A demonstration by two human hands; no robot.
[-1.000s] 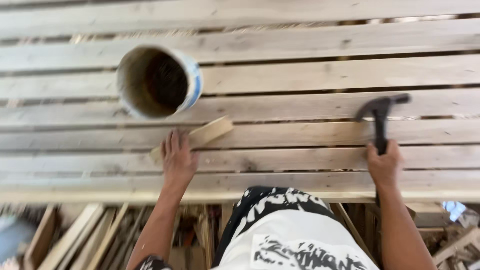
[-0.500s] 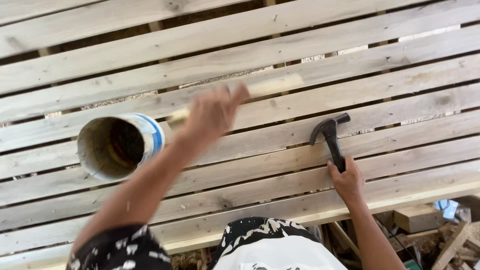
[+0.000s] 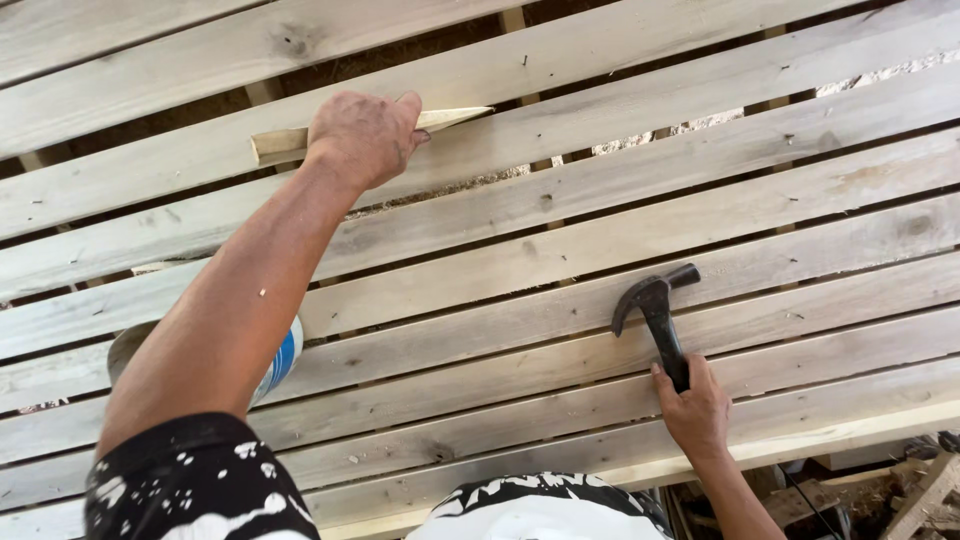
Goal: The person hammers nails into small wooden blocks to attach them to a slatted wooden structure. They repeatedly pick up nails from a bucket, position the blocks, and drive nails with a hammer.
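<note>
My left hand (image 3: 362,134) reaches far forward and grips a short pale wooden wedge (image 3: 452,117), pressing it flat on a far plank of the slatted wooden deck (image 3: 620,230). One end of the wedge shows left of my fingers, its thin tip to the right. My right hand (image 3: 697,413) holds the handle of a black claw hammer (image 3: 652,303), whose head rests on a near plank. My left forearm hides most of a round can with a blue and white side (image 3: 283,362).
The deck is made of long grey planks with dark gaps between them, running slightly uphill to the right. Scrap wood pieces (image 3: 925,490) lie below the near edge at the lower right.
My left hand has carried the wedge from the near planks to a far plank. The view has shifted, so the can now sits under my forearm. The hammer stays in my right hand.
</note>
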